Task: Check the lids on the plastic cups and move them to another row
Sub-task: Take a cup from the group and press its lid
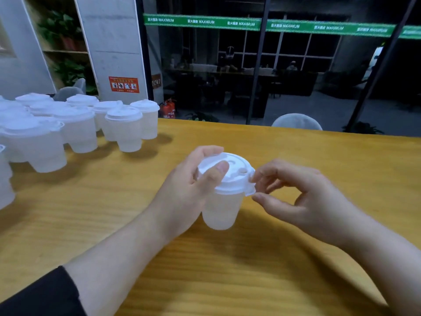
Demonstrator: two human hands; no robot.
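**Lidded cup held above the table**

Head view: translucent white plastic cup with white snap-on lid, held tilted above yellow wood-grain table, near its middle. Left hand curled round cup body, thumb pressed on lid top. Right hand at lid's right edge, thumb and forefinger pinching small white lid tab. Cluster of lidded translucent plastic cups standing upright at far left, well apart from held cup. Black sleeve at lower left.
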